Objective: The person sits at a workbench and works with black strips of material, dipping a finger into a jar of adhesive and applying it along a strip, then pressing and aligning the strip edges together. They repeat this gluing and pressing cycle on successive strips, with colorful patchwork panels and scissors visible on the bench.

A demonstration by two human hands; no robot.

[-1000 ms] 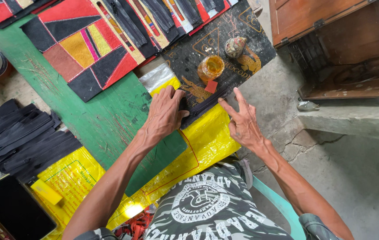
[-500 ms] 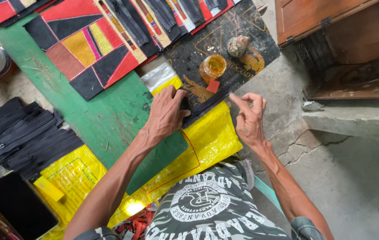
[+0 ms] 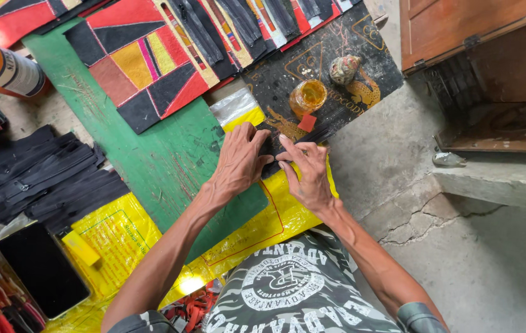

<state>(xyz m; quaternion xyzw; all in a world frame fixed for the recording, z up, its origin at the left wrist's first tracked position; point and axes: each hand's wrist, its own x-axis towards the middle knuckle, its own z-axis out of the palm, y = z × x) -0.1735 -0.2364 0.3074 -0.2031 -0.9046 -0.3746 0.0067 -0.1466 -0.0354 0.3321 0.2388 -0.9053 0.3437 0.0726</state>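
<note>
Both hands press a black strip point(image 3: 287, 147) at the dark board's point(image 3: 361, 37) near edge, above the yellow sheet point(image 3: 287, 213). Left hand point(image 3: 238, 163) lies flat, fingers together; right hand point(image 3: 306, 176) points its fingers point(image 3: 287, 145) toward 11 o'clock onto it. The strip's long axis runs 8 to 2 o'clock, with the glue jar point(image 3: 308, 95) just beyond at 12.

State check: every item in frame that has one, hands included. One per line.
left hand: palm down, pressing on a dark strip
right hand: fingers on the same strip
small amber jar: upright, open, no lid
phone: flat, screen dark
zippers: loose pile, lying flat
patchwork panel: flat on green board
cabinet door: open
</note>
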